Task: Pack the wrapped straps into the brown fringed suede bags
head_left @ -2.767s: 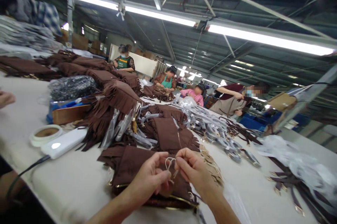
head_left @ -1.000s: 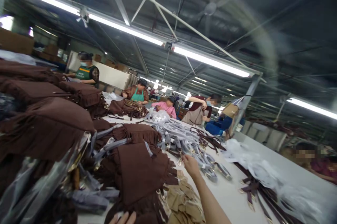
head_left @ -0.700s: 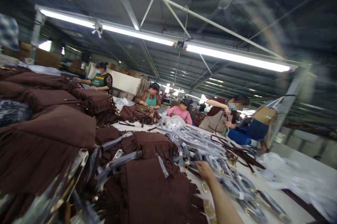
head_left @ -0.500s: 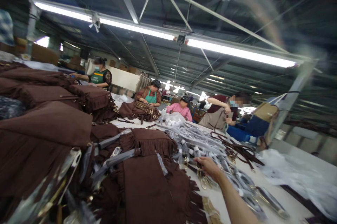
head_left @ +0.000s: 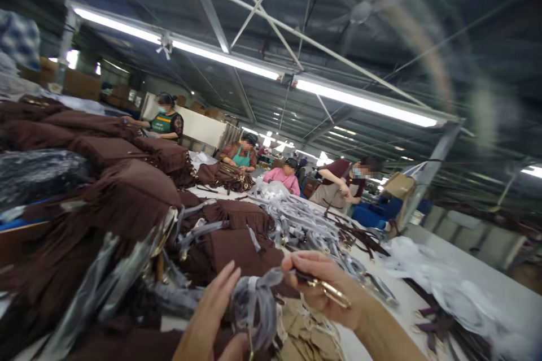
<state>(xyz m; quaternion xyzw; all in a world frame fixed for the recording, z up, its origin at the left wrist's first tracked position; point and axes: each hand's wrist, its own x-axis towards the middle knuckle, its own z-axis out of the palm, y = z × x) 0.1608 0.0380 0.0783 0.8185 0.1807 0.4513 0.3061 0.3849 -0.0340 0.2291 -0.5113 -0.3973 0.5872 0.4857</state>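
Note:
Between my hands hangs a coiled bag strap (head_left: pixel 255 310), wrapped in greyish clear plastic with a white band round it. My right hand (head_left: pixel 328 287) pinches the strap's end, and gold metal hardware (head_left: pixel 330 293) sticks out by its fingers. My left hand (head_left: pixel 214 310) is at the coil's left side, fingers stretched and thumb apart; whether it touches the coil I cannot tell. Behind them lie dark brown fringed suede bags (head_left: pixel 241 251), their straps also wrapped in plastic.
More plastic-wrapped straps (head_left: pixel 300 222) are piled at mid-table. Tan pieces (head_left: pixel 307 327) lie below my right hand. White plastic sheeting (head_left: pixel 444 282) and dark straps (head_left: pixel 449 324) are at right. Brown bags (head_left: pixel 105 149) are heaped at left. Several co-workers (head_left: pixel 239 152) work across the table.
My right hand has come back from the strap pile with a coiled strap. My left hand has come into view beside it. The view has shifted.

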